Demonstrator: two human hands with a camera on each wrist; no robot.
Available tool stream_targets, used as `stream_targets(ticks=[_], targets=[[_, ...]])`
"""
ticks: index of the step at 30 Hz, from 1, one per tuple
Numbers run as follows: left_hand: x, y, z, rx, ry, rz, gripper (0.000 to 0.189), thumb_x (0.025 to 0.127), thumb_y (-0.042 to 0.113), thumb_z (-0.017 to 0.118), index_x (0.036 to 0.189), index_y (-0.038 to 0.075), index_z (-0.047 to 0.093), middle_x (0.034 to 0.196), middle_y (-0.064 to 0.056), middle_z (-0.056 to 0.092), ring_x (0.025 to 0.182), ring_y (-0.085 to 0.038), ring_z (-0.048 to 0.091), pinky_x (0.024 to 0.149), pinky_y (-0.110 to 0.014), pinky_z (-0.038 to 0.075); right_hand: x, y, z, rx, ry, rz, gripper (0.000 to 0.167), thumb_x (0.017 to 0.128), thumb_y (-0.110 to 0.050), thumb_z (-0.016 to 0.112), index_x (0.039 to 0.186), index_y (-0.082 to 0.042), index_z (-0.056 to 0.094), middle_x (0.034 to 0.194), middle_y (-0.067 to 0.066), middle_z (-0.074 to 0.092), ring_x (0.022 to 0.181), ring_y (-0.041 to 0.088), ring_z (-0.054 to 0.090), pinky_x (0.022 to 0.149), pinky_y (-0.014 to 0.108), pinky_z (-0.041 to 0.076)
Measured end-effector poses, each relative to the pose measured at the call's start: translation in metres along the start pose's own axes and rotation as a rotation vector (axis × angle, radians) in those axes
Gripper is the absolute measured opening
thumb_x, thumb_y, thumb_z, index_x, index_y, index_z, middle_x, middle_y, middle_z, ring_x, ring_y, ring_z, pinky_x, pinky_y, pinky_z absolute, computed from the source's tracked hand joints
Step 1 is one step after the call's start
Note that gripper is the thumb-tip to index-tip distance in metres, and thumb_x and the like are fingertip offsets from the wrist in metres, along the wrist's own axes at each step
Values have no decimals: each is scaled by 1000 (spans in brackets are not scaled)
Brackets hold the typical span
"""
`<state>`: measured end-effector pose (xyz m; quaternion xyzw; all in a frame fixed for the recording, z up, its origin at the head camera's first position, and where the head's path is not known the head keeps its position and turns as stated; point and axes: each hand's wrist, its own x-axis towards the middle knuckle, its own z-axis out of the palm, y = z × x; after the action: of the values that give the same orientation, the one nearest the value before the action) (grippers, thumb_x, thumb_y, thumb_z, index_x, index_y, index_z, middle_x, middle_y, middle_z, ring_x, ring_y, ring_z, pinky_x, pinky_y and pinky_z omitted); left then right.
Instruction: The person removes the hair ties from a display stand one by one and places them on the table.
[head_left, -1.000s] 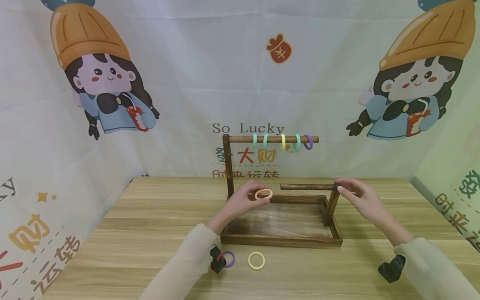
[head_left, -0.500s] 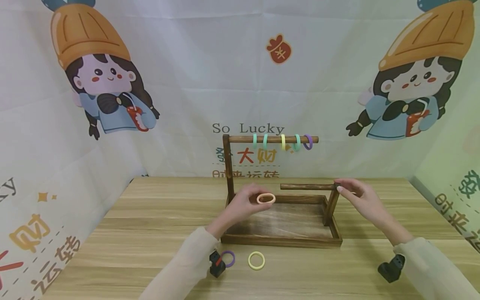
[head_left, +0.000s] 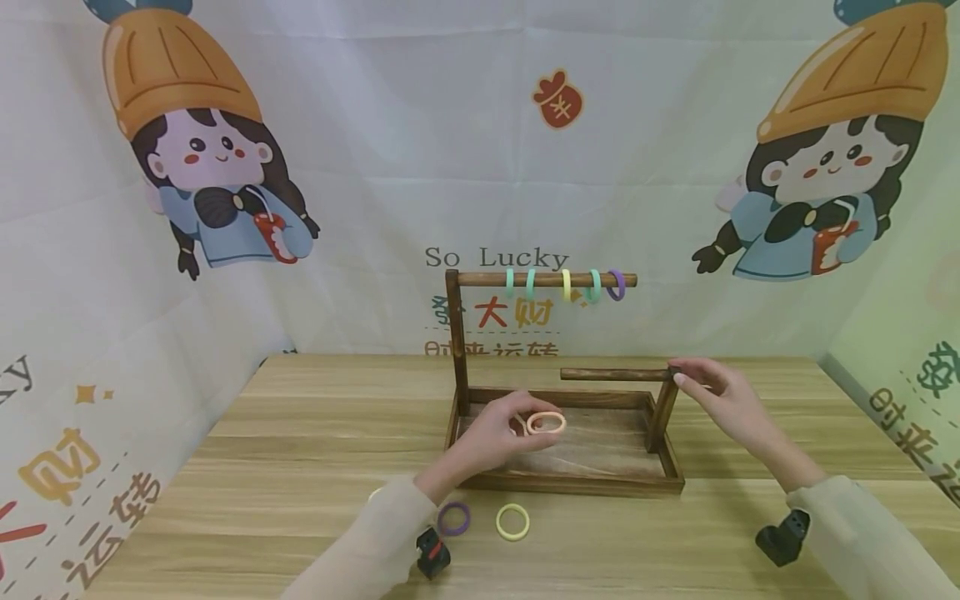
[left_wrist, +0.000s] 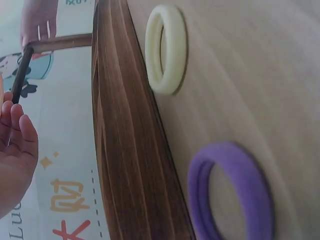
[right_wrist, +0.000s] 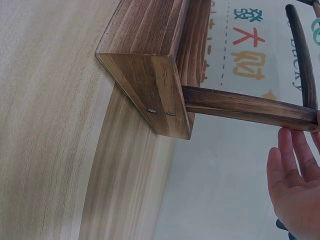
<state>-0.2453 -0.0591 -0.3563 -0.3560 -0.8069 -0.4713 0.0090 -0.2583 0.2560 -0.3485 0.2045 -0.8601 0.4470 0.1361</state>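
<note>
A peach hair tie (head_left: 546, 432) is pinched between the thumb and fingers of my left hand (head_left: 491, 432), which is over the tray part of a dark wooden rack (head_left: 570, 482). Only a sliver of that tie shows at the edge of the left wrist view. My right hand (head_left: 726, 404) grips the top of the rack's short right post (head_left: 663, 417), where the lower bar (head_left: 613, 375) begins; in the right wrist view its fingers (right_wrist: 287, 150) lie against the post's end. The lower bar bears no ties. Green, yellow and purple ties hang on the upper bar (head_left: 480, 278).
On the wooden table (head_left: 300, 433), in front of the rack, lie a purple hair tie (left_wrist: 260, 200) and a pale yellow one (left_wrist: 177, 50). Part of another yellow ring (head_left: 376, 493) peeks out beside the left sleeve (head_left: 375, 533). A printed cloth (head_left: 360, 167) hangs behind the table.
My left hand has lowered toward the tray and moved slightly right with the peach tie. The yellow ring by the left sleeve has come into sight. The right hand stays on the post.
</note>
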Motion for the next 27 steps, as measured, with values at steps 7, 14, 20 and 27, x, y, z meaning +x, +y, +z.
stream_targets(ticks=[7,14,20,27], targets=[[-9,19,5,-8,-45,28,29,77,10,69,104,1,61,78,-10,49,66,-10,48,58,-21,46,1,2,0,2,0,1,34,93,-17,47,120,2,50,116,18,53,96,-7,46,75,11,40],[-9,-9,25,29,-80,86,32,76,19,71,105,11,63,81,0,52,68,-6,45,56,-18,44,0,0,1,0,5,-1,33,93,-17,47,120,1,50,116,18,53,95,-8,45,75,11,40],[-13,-8,33,-5,-130,73,33,75,21,71,105,9,63,89,-2,54,70,-3,46,58,-18,46,0,0,1,4,7,0,33,93,-17,47,120,1,51,116,19,53,95,-8,45,75,11,40],[-17,-5,41,56,-160,129,32,75,20,72,103,9,65,82,1,55,70,-2,46,60,-18,46,0,0,1,21,13,-11,32,93,-15,47,119,2,51,116,19,52,96,-6,46,75,10,40]])
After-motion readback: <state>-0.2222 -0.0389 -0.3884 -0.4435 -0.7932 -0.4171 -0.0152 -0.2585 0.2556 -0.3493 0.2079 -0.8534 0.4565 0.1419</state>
